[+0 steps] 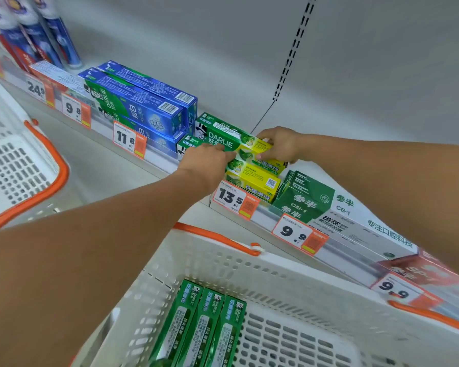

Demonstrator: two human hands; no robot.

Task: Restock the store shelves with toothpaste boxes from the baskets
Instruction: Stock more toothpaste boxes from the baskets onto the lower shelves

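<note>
A green and yellow Darlie toothpaste box (231, 137) lies on top of a stack of like boxes (255, 178) on the shelf (159, 160). My right hand (278, 145) grips its yellow right end. My left hand (207, 161) holds its front side near the middle, fingers curled on it. Below me stands a white basket (276, 276) with orange handles; three green Darlie boxes (199, 324) lie side by side in it.
Blue Darlie boxes (143, 102) are stacked left of the green ones. Green and white boxes (318, 205) lie to the right. Orange price tags (129, 140) line the shelf edge. A second white basket (16, 160) sits at the left. The shelf's grey back wall rises behind.
</note>
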